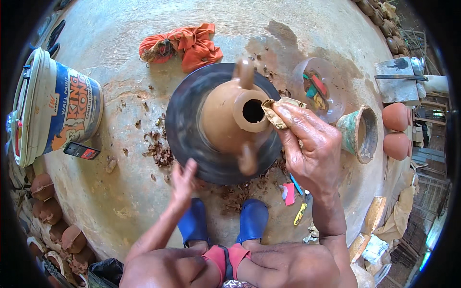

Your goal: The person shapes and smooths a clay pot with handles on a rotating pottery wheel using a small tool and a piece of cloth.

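A brown clay pot (221, 113) with a round open mouth and two blurred side projections stands on a dark potter's wheel (185, 103). Between the fingertips of my right hand (309, 141) is a crumpled tan cloth (274, 115), which meets the right side of the pot's rim. At the wheel's lower left edge, my left hand (181, 185) is slightly blurred, its fingers apart and holding nothing. Blur on the wheel and the pot's projections shows them turning.
Clay shavings (161, 153) lie around the wheel. An orange cloth (199, 45) is beyond it. A paint bucket (72, 110) and phone (81, 150) are left. At right are a clear bowl (336, 98), a clay-smeared container (360, 134), a pink sponge (288, 194) and a yellow cutter (300, 214).
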`<action>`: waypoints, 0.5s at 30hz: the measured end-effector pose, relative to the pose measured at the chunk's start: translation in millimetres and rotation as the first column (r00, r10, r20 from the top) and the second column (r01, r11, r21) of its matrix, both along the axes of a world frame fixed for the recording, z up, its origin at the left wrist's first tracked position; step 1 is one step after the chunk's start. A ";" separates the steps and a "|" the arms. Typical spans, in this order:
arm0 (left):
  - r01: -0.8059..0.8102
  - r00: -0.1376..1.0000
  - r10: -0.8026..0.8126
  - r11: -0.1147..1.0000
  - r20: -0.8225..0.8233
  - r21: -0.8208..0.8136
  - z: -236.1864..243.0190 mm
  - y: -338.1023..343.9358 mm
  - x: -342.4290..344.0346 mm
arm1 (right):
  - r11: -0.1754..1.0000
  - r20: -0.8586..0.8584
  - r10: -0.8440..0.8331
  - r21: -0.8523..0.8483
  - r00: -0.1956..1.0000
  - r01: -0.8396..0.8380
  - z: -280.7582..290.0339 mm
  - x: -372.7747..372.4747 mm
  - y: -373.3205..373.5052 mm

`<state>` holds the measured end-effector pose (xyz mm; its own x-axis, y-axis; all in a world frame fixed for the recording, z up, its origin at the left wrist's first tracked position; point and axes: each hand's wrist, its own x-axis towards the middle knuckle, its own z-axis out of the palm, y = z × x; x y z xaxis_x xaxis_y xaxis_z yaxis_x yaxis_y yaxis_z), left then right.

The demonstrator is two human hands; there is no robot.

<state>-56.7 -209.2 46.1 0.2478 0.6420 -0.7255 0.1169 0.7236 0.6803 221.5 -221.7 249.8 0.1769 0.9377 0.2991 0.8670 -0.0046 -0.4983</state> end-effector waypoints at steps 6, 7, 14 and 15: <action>0.306 0.946 -0.259 0.908 0.193 -0.286 2.8 -44.9 -24.1 | 0.999 -0.009 0.026 -0.031 1.000 -0.026 6.1 -6.6 12.7; 0.180 0.983 -0.162 0.954 0.091 -0.239 9.8 -23.5 -28.4 | 0.999 -0.017 0.029 -0.030 0.999 -0.030 7.9 -8.1 14.2; 0.034 0.999 -0.029 0.986 -0.035 0.162 -11.0 119.3 -12.6 | 0.994 0.022 0.029 -0.103 0.999 -0.027 17.2 -10.3 10.0; 0.010 0.999 -0.004 0.987 -0.036 0.162 -12.2 129.9 -11.1 | 0.993 0.009 0.018 -0.116 1.000 -0.017 15.7 -11.4 9.6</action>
<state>-67.7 -79.3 33.9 0.2288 0.7499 -0.6207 0.1477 0.6035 0.7836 210.1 -212.1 265.5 0.1577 0.9690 0.1901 0.8722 -0.0464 -0.4870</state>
